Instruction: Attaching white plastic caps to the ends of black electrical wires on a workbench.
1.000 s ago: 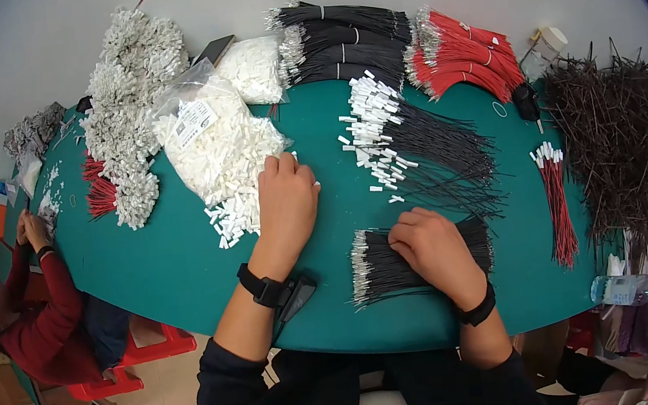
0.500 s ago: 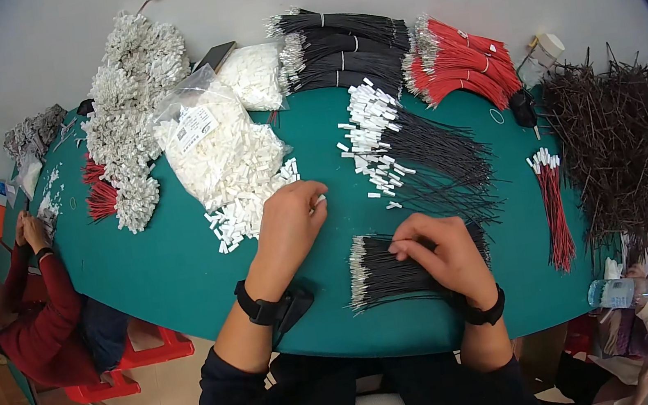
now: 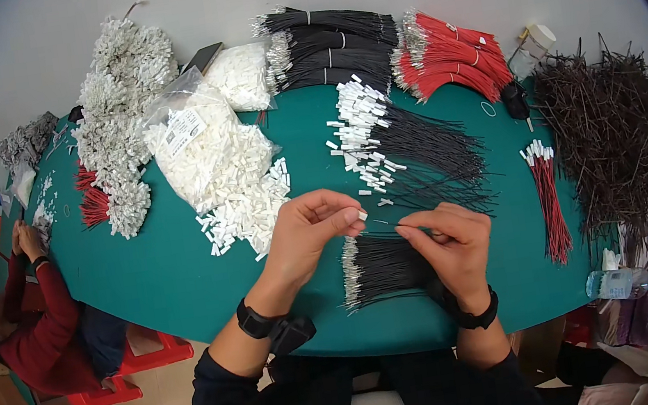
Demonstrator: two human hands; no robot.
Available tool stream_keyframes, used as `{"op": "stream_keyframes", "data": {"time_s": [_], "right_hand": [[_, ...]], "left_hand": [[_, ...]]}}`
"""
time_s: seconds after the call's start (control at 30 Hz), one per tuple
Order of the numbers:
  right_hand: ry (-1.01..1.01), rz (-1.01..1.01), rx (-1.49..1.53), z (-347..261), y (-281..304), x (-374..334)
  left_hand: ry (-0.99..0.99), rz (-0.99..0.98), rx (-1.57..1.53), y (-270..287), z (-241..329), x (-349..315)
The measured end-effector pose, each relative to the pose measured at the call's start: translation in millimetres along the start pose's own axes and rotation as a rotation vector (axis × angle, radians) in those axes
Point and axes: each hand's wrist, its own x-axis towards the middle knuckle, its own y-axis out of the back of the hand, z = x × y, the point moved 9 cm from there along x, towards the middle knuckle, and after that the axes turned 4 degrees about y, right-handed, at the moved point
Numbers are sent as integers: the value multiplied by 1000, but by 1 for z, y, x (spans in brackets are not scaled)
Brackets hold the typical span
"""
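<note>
Left hand: thumb and forefinger pinched on a white connector, end exposed. Right hand: clamped on a thin wire — probably black, too fine to confirm — tip free, facing the connector, apart. Wire bundle beneath right hand, loose connectors beyond left — presumably for short reaches.

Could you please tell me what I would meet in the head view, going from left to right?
Red stool, left hand holding a white piece, right hand holding a thin wire, small red wire bundle, clear bottle.
</note>
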Motion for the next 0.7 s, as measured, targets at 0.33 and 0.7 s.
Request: {"op": "stream_keyframes", "data": {"time_s": [0.33, 0.7], "right_hand": [[-56, 81, 16, 5, -3, -4], [30, 11, -24, 0, -8, -3]], "left_hand": [[78, 17, -8, -5, -7, -3], [106, -13, -33, -9, -11, -3]]}}
